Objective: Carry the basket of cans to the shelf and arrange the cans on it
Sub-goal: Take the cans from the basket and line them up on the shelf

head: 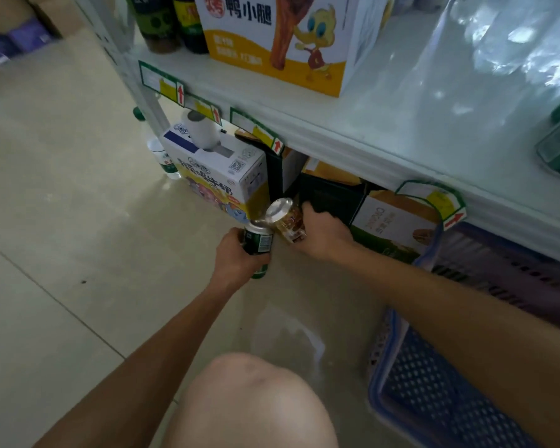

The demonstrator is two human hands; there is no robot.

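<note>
My left hand (233, 257) grips a green can (257, 245), held upright just in front of the lowest shelf level. My right hand (324, 234) holds a gold and brown can (286, 221), tilted with its silver end toward me, right beside the green can. Both cans are close together, at the gap below the white shelf board (353, 147). The blue plastic basket (434, 392) stands on the floor at the lower right, partly under my right forearm. Its inside is mostly hidden.
Under the shelf board stand a white carton (220, 169) with a white can on top, a dark box (324, 192) and a beige carton (392, 221). On the shelf above are a yellow duck carton (282, 43), dark bottles and wrapped water bottles. My knee (256, 402) is low in view.
</note>
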